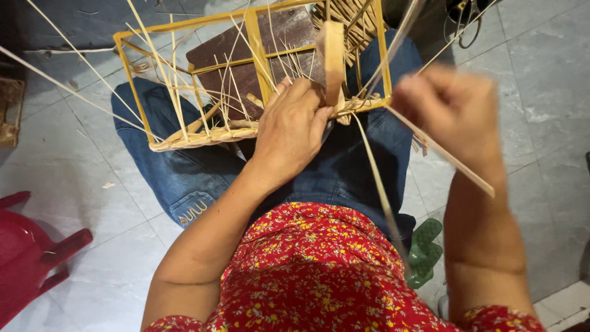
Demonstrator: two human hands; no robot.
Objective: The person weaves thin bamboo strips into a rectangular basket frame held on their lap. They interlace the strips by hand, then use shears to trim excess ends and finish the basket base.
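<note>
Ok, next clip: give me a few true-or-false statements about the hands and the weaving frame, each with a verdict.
1. The left hand presses on the rectangular yellow bamboo frame resting on the lap. True.
2. The right hand is empty. False: it grips thin pale bamboo strips.
3. The person wears blue jeans. True.
4. The floor is wooden planks. False: it is grey tile floor.
5. A red plastic stool stands at the left. True.
</note>
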